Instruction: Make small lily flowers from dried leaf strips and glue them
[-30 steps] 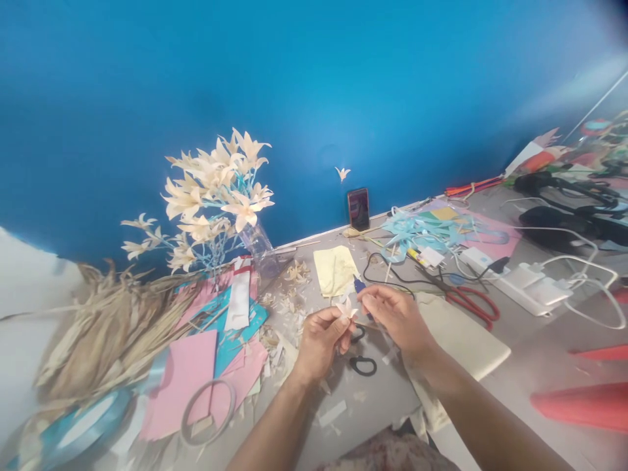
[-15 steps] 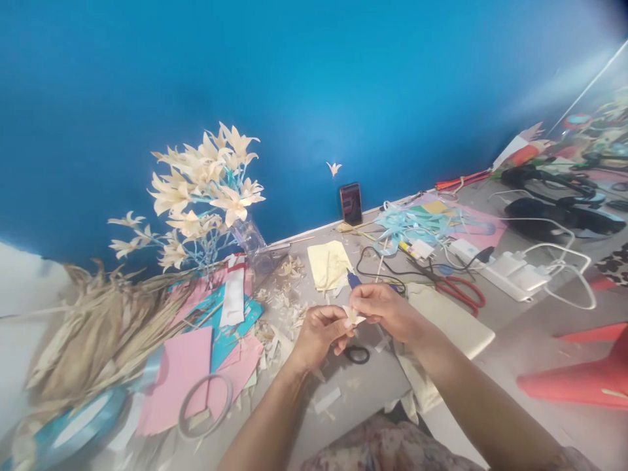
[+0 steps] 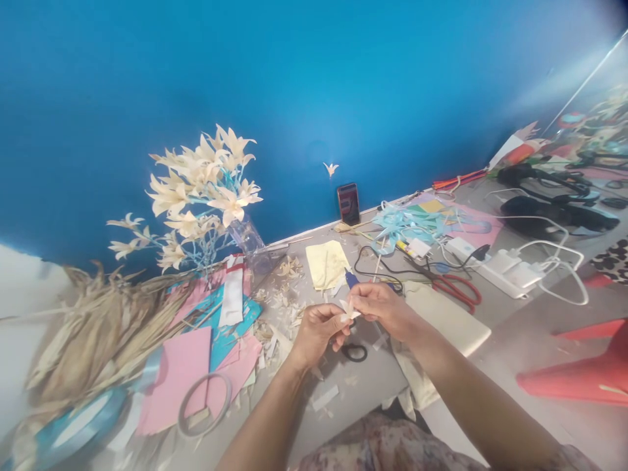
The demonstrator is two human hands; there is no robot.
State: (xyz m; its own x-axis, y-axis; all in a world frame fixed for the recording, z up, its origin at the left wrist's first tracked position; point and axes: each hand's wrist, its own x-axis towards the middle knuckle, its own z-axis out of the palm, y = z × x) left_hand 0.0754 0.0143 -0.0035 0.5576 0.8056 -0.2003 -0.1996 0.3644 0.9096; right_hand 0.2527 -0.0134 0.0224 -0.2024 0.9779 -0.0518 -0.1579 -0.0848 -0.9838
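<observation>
Between the fingertips of both hands is a small cream petal-shaped flower piece. My left hand pinches its left side, thumb on top. My right hand grips it from the upper right, with fingertips close together. Part of the piece is hidden behind the fingers. Just beyond the right hand a blue tool shows, its rest covered by that hand. A black ring-shaped handle lies on the table below the hands. Further back sits a yellow paper square.
Cream flowers on blue stems stand at the back left, above dried husks. Pink paper and a tape ring lie left. A phone leans on the wall. Red-handled scissors and a power strip lie right.
The camera view has shifted slightly. Both hands stay close together on the flower piece, with little visible movement of the fingers.
</observation>
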